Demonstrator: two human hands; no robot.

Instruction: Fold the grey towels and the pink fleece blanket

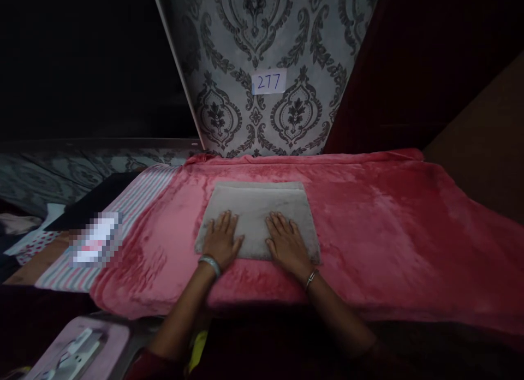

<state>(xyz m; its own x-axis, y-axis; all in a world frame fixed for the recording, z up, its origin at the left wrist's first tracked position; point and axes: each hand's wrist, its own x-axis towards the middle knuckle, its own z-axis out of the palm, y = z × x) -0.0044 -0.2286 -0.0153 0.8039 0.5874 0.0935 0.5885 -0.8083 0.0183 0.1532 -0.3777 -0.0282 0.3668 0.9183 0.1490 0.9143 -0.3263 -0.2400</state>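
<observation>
A grey folded cloth (pixel 251 205) lies flat on a plush pink blanket (pixel 368 232), its layers slightly offset along the far edge. My left hand (pixel 221 238) rests palm down on the cloth's near left part, fingers stretched out. On the near right part, my right hand (pixel 286 241) is also flat, with its fingers spread and pointing away from me. Neither hand grips anything; both only touch the cloth from above. A band circles my left wrist, and a thin bracelet sits on the right one.
A striped cloth (pixel 143 200) shows along the left, with a blurred-out object (pixel 96 241) on it. A pink-topped stool or tray (pixel 110 347) holds a white item at the lower left. Behind stands a patterned wall (pixel 262 118) bearing a paper marked 277 (pixel 269 81).
</observation>
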